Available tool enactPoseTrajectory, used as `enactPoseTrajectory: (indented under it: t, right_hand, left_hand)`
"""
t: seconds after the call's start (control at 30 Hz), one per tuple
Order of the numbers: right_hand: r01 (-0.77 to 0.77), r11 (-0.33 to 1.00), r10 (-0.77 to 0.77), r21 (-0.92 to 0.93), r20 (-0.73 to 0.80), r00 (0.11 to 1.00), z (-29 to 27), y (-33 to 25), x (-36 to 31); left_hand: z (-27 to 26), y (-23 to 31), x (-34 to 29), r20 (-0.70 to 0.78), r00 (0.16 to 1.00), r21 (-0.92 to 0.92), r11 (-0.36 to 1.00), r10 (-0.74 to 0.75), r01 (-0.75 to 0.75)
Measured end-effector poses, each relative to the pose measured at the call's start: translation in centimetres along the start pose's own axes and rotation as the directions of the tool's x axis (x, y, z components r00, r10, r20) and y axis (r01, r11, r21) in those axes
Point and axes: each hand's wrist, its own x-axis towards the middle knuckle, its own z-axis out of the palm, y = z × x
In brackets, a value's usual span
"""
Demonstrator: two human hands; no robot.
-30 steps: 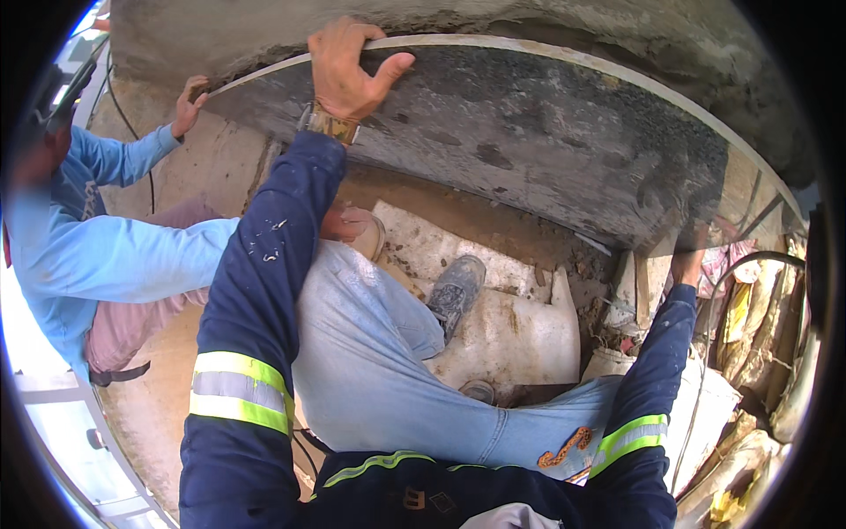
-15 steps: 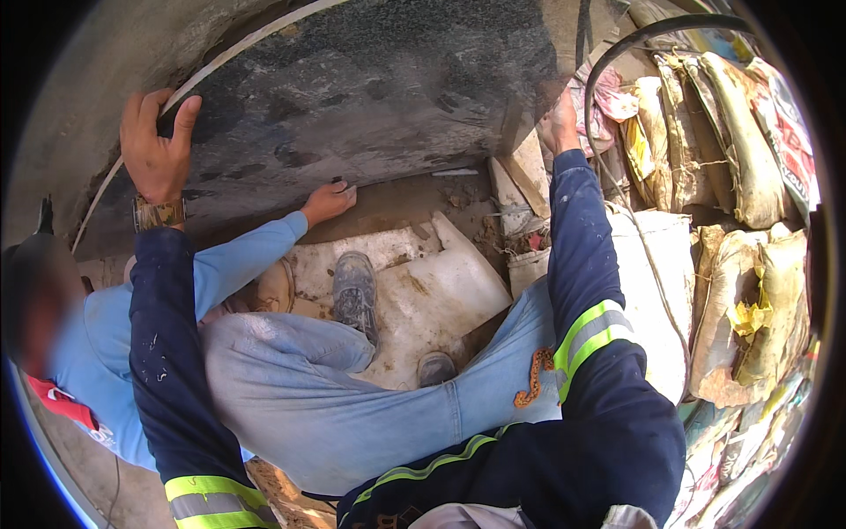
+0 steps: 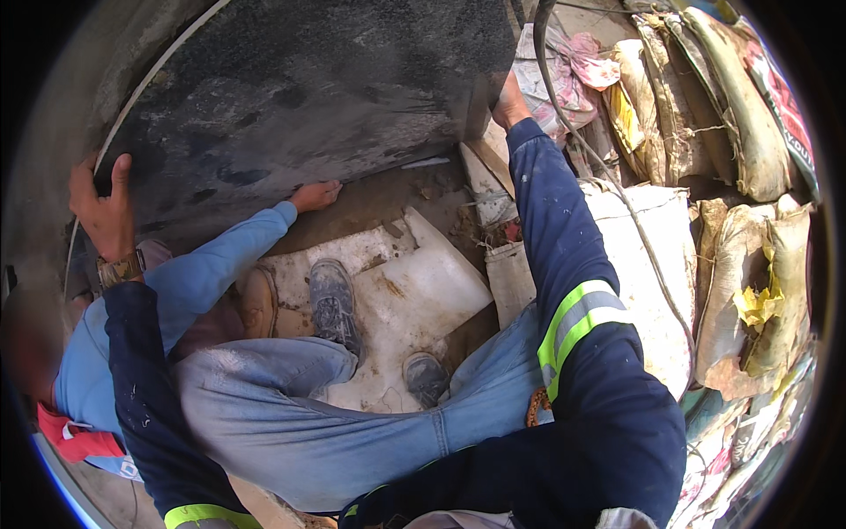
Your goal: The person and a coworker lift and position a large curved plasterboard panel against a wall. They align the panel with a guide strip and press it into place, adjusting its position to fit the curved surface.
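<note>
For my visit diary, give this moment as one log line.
Held: dark slab | left hand: on its left edge | right hand: at its right end | co-worker's hand: by its lower edge

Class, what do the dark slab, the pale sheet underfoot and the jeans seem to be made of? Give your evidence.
Dark slab: probably stone, perhaps granite; dull and dusty, with a mottled face and paler edge.
Pale sheet: perhaps plastic or foam; fairly smooth, dirt-stained. The look leaves it open.
Jeans: likely denim; soft, faded blue, with folds and a seam.
</note>
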Motion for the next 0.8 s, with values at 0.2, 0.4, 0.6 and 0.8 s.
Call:
enactPoseTrajectory:
  t: [0.2, 0.4, 0.6, 0.8]
  right_hand:
    - [0.044, 0.999, -0.043, -0.025, 0.055, 0.998, 0.5, -2.4, -1.0]
    - [0.005, 0.996, -0.011, -0.091, -0.068, 0.998, -3.2, -1.7, 0.0]
    - [-0.034, 0.993, 0.027, -0.11, -0.063, 0.998, -2.4, -0.5, 0.8]
    - [-0.069, 0.992, 0.063, -0.109, -0.056, 0.996, -1.6, -0.4, 1.0]
  left_hand:
    - [0.1, -0.5, 0.3, -0.012, 1.0, -0.019, 1.0, -0.003, 0.003]
    - [3.0, 0.8, -0.5, -0.094, 0.994, 0.037, 0.998, 0.054, -0.051]
    - [1.6, 0.4, -0.7, -0.062, 0.997, 0.012, 0.999, 0.038, -0.037]
    - [0.8, 0.5, -0.2, -0.035, 0.998, 0.047, 0.998, 0.047, -0.045]
